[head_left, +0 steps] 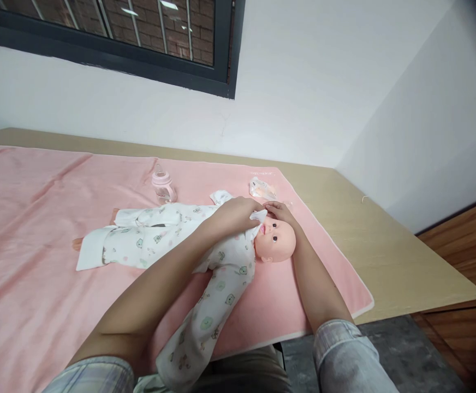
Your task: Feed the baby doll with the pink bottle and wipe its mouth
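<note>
Pink blanket covers wooden table, fills left and centre of frame. Doll lies across frame centre on blanket, head right, in printed white romper. Left hand at doll's collar, fingers closed, pinching white fabric by chin. Right hand just right, fingertips touching doll's head; grip unclear. Baby bottle upright above doll. Clear packet upper centre-right.

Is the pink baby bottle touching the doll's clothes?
Apart. The head view shows a strip of pink towel between the baby bottle and the doll's clothes.
</note>
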`<action>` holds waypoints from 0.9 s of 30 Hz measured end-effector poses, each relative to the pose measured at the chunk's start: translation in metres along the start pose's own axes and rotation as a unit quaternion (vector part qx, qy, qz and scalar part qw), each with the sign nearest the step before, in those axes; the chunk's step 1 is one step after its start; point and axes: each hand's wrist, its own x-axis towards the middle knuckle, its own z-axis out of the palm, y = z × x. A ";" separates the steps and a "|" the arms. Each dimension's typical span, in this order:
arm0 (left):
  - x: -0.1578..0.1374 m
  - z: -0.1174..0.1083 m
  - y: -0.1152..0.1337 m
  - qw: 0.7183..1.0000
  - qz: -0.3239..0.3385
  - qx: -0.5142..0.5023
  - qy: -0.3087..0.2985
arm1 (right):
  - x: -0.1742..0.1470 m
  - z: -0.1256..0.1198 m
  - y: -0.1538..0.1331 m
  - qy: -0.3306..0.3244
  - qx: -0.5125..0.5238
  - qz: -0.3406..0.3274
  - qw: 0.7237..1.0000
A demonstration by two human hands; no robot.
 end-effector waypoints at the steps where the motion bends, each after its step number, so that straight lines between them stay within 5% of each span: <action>1: 0.000 0.000 0.000 1.000 0.001 -0.004 0.000 | 0.000 0.000 0.000 -0.003 -0.001 0.000 1.000; 27: -0.002 -0.006 0.007 1.000 0.007 -0.026 0.011 | -0.005 0.001 -0.005 -0.010 -0.002 0.001 1.000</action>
